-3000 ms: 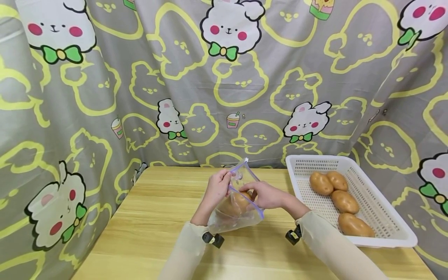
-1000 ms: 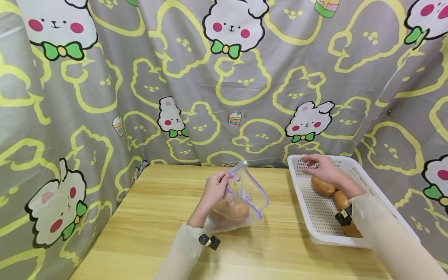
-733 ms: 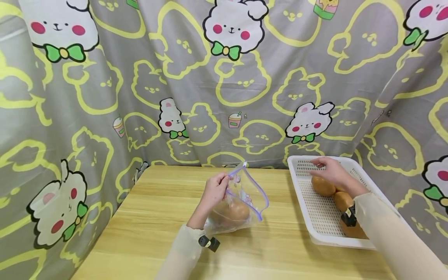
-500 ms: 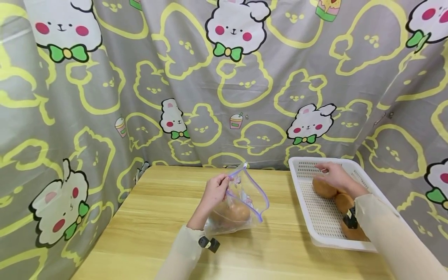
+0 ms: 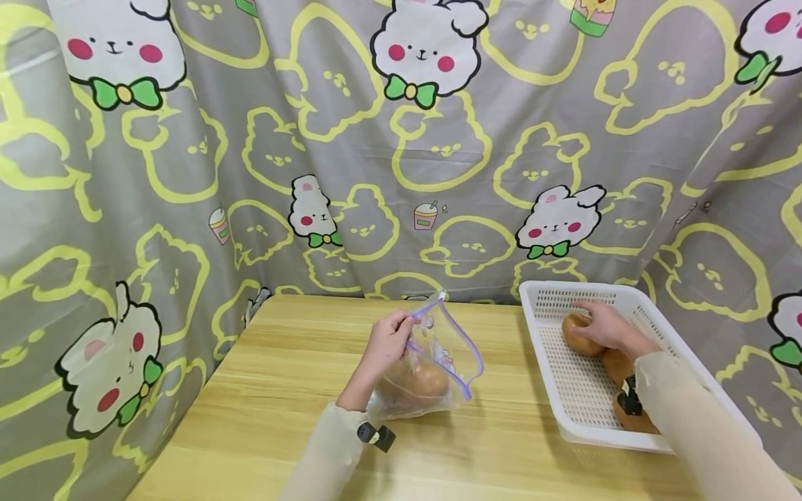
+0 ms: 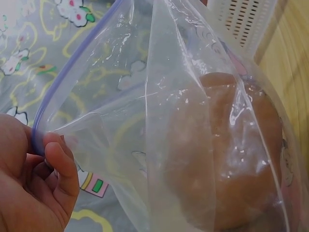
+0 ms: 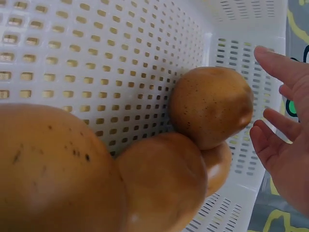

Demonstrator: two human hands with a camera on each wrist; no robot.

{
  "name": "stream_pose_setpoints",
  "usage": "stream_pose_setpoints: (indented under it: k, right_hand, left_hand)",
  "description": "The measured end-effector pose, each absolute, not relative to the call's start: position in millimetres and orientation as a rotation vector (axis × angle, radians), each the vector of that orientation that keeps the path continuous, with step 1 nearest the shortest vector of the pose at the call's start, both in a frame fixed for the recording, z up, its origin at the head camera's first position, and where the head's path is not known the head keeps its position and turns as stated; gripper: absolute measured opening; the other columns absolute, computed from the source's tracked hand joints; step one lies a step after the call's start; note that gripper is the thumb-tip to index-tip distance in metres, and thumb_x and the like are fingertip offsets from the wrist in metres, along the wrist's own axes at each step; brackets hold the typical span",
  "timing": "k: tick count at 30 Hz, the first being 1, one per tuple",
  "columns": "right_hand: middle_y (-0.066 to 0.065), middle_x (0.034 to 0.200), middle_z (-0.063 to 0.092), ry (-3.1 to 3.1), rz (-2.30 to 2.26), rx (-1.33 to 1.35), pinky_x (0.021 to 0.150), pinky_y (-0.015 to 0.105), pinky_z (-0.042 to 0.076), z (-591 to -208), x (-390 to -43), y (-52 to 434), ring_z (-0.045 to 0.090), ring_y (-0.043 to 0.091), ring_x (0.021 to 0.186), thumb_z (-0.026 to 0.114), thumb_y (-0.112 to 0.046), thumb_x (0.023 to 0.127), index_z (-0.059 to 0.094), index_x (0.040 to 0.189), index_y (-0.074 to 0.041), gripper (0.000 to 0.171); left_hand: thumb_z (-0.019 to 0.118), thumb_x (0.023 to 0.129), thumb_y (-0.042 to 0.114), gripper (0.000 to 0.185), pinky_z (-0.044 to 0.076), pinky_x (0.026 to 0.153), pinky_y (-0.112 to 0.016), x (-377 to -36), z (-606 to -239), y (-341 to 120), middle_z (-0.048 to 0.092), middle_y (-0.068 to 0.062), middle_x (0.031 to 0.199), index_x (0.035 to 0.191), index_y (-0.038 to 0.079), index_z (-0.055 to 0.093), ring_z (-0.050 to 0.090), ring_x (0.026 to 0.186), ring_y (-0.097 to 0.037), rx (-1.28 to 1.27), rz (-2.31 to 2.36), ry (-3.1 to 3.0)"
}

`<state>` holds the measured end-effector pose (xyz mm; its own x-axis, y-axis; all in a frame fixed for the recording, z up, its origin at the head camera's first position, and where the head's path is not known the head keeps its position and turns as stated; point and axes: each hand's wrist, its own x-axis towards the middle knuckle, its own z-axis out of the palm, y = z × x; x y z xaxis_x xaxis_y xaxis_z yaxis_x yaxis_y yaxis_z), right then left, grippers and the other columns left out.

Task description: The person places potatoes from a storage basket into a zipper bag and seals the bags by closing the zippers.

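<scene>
In the head view I watch the left hand [image 5: 387, 339] pinch the bag [image 5: 432, 358] at its lilac edge [image 5: 464, 339], the mouth gaping toward the right. The bag sits on the table [image 5: 301, 369] with a potato shape [image 5: 421, 383] low inside; through the film I can't tell whether it is one or more. The right hand [image 5: 606, 325] is over the white basket [image 5: 595, 437], beside its farthest potato [image 5: 578, 339], and more potatoes lie nearer, partly behind the forearm. Each wrist wears a small black camera [image 5: 376, 435] by a pale sleeve [image 5: 326, 452], and a printed grey curtain [image 5: 351, 167] hangs behind. My left wrist view has the thumb and fingertips closed on the lilac edge, the rest of that hand curled, with the brown shape cloudy through the clear film and a corner of the basket beyond. On the right wrist view I count four potatoes in the basket, clustered close together. The right hand is spread, thumb well away from the fingers, with nothing in its grip; the fingers come very near the farthest potato, and I can't tell whether they touch it.
</scene>
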<state>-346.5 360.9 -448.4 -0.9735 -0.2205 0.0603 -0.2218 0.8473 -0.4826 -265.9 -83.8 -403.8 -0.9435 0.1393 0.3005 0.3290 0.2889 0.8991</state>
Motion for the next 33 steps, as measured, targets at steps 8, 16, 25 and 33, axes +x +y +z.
stream_pose_setpoints:
  k: [8, 16, 25, 33]
  right_hand:
    - [0.038, 0.129, 0.041, -3.018, 0.764, 0.309, 0.09, 0.061, 0.038, -455, -349, 361, 0.046, 0.049, 0.11, 0.068, -0.021, 0.087, 0.037, 0.136, 0.012, 0.067]
    - [0.037, 0.126, 0.045, -3.033, 0.658, 0.258, 0.084, 0.057, 0.042, -462, -346, 360, 0.051, 0.044, 0.103, 0.066, -0.021, 0.086, 0.035, 0.138, 0.01, 0.068]
    - [0.036, 0.119, 0.052, -2.968, 0.624, 0.312, 0.082, 0.055, 0.043, -467, -342, 360, 0.053, 0.047, 0.101, 0.07, -0.015, 0.079, 0.042, 0.132, 0.013, 0.066]
    - [0.037, 0.121, 0.049, -3.023, 0.747, 0.271, 0.078, 0.051, 0.047, -468, -340, 359, 0.055, 0.041, 0.095, 0.073, -0.018, 0.076, 0.037, 0.135, 0.012, 0.075]
  left_hand:
    - [0.047, 0.098, 0.008, 0.021, 0.034, 0.036, -0.019, -266, -402, -83, 0.047, -0.001, 0.057, 0.094, -0.001, 0.065, 0.04, 0.038, -0.007, -0.411, -1.732, -2.389]
    - [0.047, 0.099, 0.008, 0.021, 0.034, 0.036, -0.018, -266, -403, -83, 0.047, -0.001, 0.057, 0.094, -0.002, 0.065, 0.039, 0.039, -0.007, -0.402, -1.738, -2.393]
    - [0.048, 0.099, 0.011, 0.021, 0.035, 0.036, -0.018, -265, -403, -84, 0.046, 0.0, 0.057, 0.095, 0.0, 0.066, 0.039, 0.038, -0.004, -0.393, -1.742, -2.401]
    - [0.046, 0.098, 0.001, 0.02, 0.033, 0.037, -0.015, -242, -372, -81, 0.047, -0.006, 0.058, 0.094, -0.007, 0.063, 0.038, 0.039, -0.004, -0.447, -1.762, -2.391]
